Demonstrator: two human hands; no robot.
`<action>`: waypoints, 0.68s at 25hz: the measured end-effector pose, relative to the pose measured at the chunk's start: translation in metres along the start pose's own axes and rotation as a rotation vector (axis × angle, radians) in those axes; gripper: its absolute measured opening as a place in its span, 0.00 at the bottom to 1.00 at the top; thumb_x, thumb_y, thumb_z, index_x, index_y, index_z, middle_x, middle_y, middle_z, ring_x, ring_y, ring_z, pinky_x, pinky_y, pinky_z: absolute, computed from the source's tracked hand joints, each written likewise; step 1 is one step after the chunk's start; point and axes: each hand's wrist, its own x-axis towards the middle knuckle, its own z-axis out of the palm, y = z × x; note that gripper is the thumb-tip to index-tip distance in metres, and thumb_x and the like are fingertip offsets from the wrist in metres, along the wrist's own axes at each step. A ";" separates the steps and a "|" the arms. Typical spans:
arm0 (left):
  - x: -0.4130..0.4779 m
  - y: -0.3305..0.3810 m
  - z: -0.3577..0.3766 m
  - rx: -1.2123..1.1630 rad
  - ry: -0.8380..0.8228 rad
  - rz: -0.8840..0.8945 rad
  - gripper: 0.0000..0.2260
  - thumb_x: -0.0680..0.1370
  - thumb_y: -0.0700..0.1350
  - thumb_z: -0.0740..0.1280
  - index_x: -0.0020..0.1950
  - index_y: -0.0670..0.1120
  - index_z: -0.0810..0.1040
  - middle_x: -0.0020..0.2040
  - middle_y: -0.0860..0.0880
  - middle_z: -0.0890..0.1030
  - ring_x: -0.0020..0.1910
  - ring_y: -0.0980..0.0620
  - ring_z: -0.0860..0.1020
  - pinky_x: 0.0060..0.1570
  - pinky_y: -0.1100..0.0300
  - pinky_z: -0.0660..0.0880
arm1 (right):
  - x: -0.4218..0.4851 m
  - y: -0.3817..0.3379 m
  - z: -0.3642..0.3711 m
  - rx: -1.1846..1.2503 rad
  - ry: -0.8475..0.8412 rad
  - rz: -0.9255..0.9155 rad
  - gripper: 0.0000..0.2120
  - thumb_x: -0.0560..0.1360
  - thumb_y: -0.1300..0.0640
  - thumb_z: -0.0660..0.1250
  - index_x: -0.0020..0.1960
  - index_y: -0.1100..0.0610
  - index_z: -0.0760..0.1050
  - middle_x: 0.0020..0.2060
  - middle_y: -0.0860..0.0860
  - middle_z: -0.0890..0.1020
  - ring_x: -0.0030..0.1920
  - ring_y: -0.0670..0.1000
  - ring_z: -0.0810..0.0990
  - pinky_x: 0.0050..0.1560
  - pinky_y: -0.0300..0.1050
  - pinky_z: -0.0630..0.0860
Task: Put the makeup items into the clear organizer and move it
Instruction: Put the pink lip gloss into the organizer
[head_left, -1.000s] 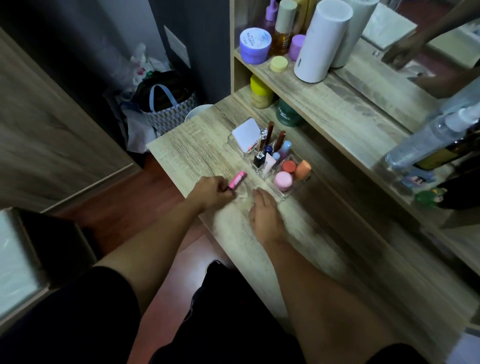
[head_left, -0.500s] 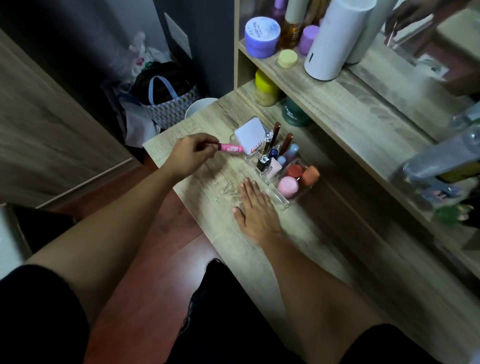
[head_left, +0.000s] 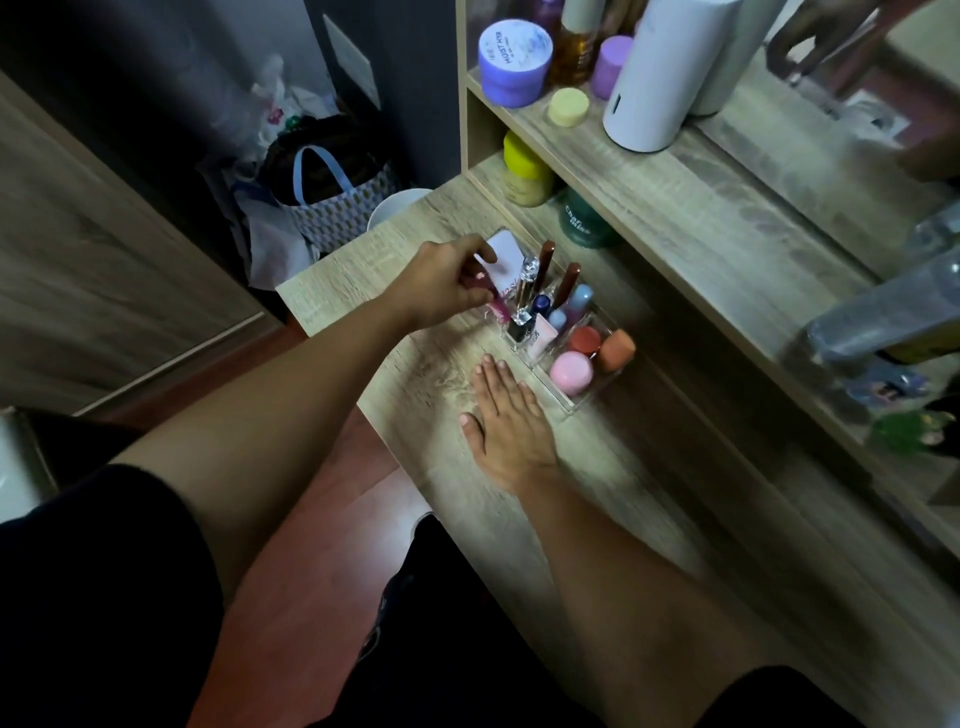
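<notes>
Head view is showing the left hand (head_left: 447, 283) pinching a pink lip-gloss tube (head_left: 500, 310) at the acrylic organizer's (head_left: 569, 404) nine-o'clock end, seemingly nearly stowed and only awaiting release, while the right hand (head_left: 506, 418) is lying flat on the desk (head_left: 597, 493).

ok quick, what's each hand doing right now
Left hand: closed, pinching the pink tube by the clear organizer.
Right hand: open, flat on the desk.

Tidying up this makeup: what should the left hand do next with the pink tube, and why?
Probably stand the pink tube upright, lower it into the clear organizer and let go. The left hand pinches it tilted at the organizer's left end, while the right hand lies flat on the table.
</notes>
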 end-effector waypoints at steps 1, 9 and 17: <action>0.001 0.003 0.002 -0.069 0.026 -0.025 0.15 0.69 0.38 0.74 0.54 0.42 0.76 0.46 0.44 0.82 0.46 0.46 0.82 0.52 0.57 0.78 | 0.000 0.000 0.000 0.001 -0.004 0.000 0.29 0.80 0.46 0.51 0.76 0.55 0.45 0.77 0.50 0.49 0.77 0.49 0.47 0.76 0.47 0.47; 0.005 0.012 0.013 -0.161 -0.045 -0.038 0.14 0.67 0.36 0.74 0.51 0.40 0.80 0.47 0.41 0.84 0.44 0.48 0.82 0.52 0.56 0.78 | 0.000 -0.001 -0.004 0.013 -0.021 -0.003 0.30 0.80 0.45 0.50 0.76 0.56 0.44 0.77 0.50 0.48 0.77 0.49 0.45 0.76 0.47 0.46; 0.009 0.014 0.016 -0.158 -0.060 -0.040 0.14 0.68 0.36 0.74 0.51 0.41 0.78 0.44 0.43 0.82 0.43 0.51 0.80 0.44 0.70 0.76 | -0.001 -0.002 -0.006 0.005 -0.027 0.002 0.29 0.80 0.45 0.50 0.76 0.55 0.44 0.77 0.50 0.47 0.77 0.49 0.45 0.76 0.47 0.45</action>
